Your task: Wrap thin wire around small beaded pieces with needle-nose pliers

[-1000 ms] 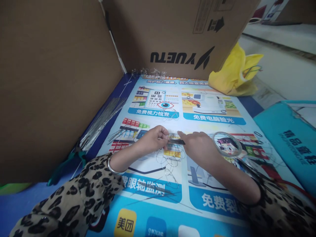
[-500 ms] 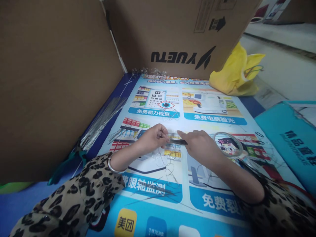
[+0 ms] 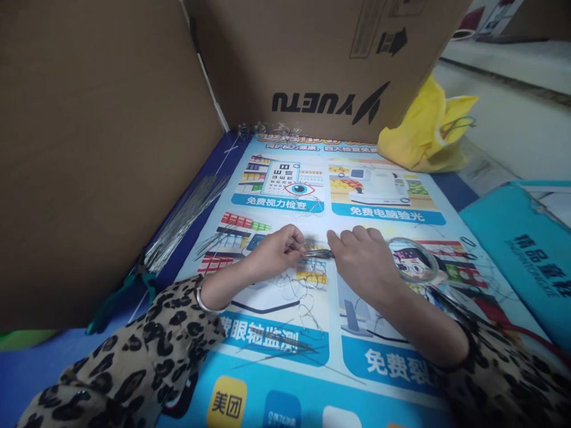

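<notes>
My left hand is closed in a pinch over the middle of the printed sheet. Between its fingertips is a thin wire, mostly hidden by the fingers. Facing it, my right hand is wrapped round what look like needle-nose pliers. Their narrow metal jaws point left and reach the left fingertips; the handles are hidden in the palm. Loose bent wires lie on the sheet below the hands. A round, clear-rimmed lens is just right of my right hand.
Straight wires lie in a bundle at the left, by green-handled pliers. Cardboard panels wall the left and back. A yellow bag stands at the back right, a turquoise box at the right. Wire scraps sit at the back.
My right hand has turned over the pliers, its forefinger now curled in instead of stretched out. The jaws show lighter and more side-on. My left hand has hardly moved.
</notes>
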A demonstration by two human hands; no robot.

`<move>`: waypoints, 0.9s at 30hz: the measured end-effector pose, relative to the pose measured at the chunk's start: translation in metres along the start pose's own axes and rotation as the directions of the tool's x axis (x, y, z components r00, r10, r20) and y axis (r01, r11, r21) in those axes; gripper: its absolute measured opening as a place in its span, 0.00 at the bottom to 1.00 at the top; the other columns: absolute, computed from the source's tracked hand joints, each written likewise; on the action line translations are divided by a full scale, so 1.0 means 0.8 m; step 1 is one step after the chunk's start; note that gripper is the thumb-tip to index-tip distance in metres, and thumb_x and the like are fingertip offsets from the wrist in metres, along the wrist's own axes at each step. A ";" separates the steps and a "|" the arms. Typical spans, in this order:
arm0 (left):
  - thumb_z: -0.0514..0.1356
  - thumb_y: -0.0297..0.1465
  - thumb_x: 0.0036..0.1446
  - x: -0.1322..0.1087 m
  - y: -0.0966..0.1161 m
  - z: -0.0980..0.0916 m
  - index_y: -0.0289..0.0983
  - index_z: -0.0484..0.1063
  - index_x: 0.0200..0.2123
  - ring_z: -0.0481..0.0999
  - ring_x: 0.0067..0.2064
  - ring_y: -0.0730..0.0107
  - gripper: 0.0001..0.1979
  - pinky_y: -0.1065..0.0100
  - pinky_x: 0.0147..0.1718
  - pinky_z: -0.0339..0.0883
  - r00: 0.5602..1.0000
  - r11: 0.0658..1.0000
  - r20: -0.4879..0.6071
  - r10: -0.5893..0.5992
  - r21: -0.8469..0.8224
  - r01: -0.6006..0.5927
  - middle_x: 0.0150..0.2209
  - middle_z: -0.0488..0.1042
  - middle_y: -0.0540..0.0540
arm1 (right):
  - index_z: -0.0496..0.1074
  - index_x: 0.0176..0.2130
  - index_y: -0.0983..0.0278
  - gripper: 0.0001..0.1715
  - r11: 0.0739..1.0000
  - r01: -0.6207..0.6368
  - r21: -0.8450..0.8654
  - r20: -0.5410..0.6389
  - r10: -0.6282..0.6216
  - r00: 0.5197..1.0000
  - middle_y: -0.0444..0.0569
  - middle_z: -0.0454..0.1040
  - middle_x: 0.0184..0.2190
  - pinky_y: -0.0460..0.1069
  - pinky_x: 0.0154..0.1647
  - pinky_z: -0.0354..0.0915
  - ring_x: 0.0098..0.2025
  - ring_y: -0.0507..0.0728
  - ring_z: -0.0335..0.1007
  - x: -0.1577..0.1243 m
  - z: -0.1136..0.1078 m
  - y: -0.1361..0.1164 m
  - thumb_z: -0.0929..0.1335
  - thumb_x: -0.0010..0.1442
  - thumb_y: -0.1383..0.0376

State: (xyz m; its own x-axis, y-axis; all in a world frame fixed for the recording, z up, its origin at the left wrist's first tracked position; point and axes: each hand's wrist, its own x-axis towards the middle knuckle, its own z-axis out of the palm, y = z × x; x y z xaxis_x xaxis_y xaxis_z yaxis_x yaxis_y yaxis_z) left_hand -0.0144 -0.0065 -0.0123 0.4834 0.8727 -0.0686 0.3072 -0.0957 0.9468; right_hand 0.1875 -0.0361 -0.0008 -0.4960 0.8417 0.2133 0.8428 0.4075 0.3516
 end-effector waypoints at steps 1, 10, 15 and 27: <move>0.55 0.22 0.50 0.000 -0.001 0.000 0.37 0.61 0.35 0.72 0.32 0.76 0.08 0.72 0.31 0.65 1.000 1.000 -0.005 0.015 0.017 -0.014 0.33 0.72 0.49 | 0.69 0.50 0.68 0.21 1.000 0.002 -0.012 -0.010 -0.002 1.000 0.56 0.72 0.32 0.54 0.37 0.45 0.37 0.61 0.60 0.000 -0.001 0.000 0.56 0.61 0.72; 0.56 0.22 0.50 0.000 0.001 0.003 0.37 0.61 0.35 0.73 0.34 0.75 0.09 0.72 0.31 0.65 1.000 1.000 0.013 0.003 -0.007 -0.003 0.33 0.71 0.49 | 0.70 0.47 0.68 0.18 1.000 -0.001 -0.011 -0.026 0.001 1.000 0.53 0.72 0.30 0.53 0.35 0.45 0.35 0.60 0.60 0.000 0.000 -0.003 0.60 0.58 0.72; 0.55 0.21 0.49 0.001 0.004 0.002 0.37 0.60 0.34 0.71 0.29 0.77 0.10 0.73 0.28 0.65 0.998 0.997 0.023 -0.052 -0.048 0.053 0.33 0.71 0.49 | 0.70 0.44 0.68 0.16 1.000 0.007 0.003 0.003 -0.007 1.000 0.52 0.72 0.28 0.53 0.34 0.44 0.34 0.60 0.62 0.002 0.004 -0.003 0.61 0.57 0.73; 0.60 0.21 0.45 0.004 -0.004 0.001 0.36 0.60 0.37 0.73 0.34 0.75 0.16 0.72 0.32 0.66 0.999 0.988 0.053 -0.003 -0.152 0.011 0.36 0.71 0.47 | 0.69 0.39 0.65 0.13 0.991 -0.113 0.076 0.181 0.098 0.979 0.51 0.73 0.26 0.52 0.30 0.42 0.31 0.58 0.65 0.006 0.006 0.002 0.60 0.55 0.72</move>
State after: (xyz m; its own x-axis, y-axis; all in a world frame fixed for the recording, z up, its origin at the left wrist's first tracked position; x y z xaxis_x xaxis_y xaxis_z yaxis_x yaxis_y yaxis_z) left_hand -0.0133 -0.0038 -0.0155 0.5251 0.8464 -0.0884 0.1846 -0.0120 0.9827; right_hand 0.1874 -0.0297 -0.0039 -0.3654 0.9276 0.0782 0.9067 0.3356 0.2554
